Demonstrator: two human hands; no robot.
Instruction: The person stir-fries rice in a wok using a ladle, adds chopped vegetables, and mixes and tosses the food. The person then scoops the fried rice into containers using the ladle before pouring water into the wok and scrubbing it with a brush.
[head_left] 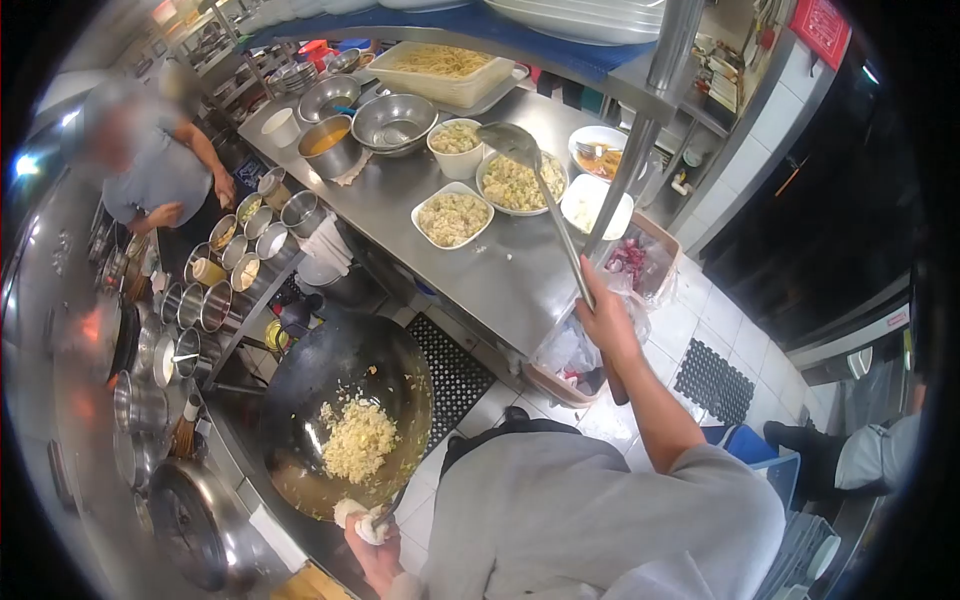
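Observation:
My right hand (606,322) grips the long handle of a metal ladle (556,205). The ladle's bowl is over the counter, above a round bowl of fried rice (522,184) and beside a white tub of rice (455,150). A square bowl of fried rice (452,217) stands in front of them. My left hand (376,562) is closed round the handle of a big dark wok (290,400), with a white cloth (366,524) between. The wok is tilted, and a heap of fried rice (360,440) lies in it. Part of the wok's handle is hidden by the cloth.
A steel counter (400,240) bears metal bowls, an orange-filled pot (328,145) and a tub of noodles (440,70). A shelf post (650,120) rises near the ladle. Steel seasoning pots (215,305) line the left; another person (165,175) stands behind them. Someone's leg shows at right.

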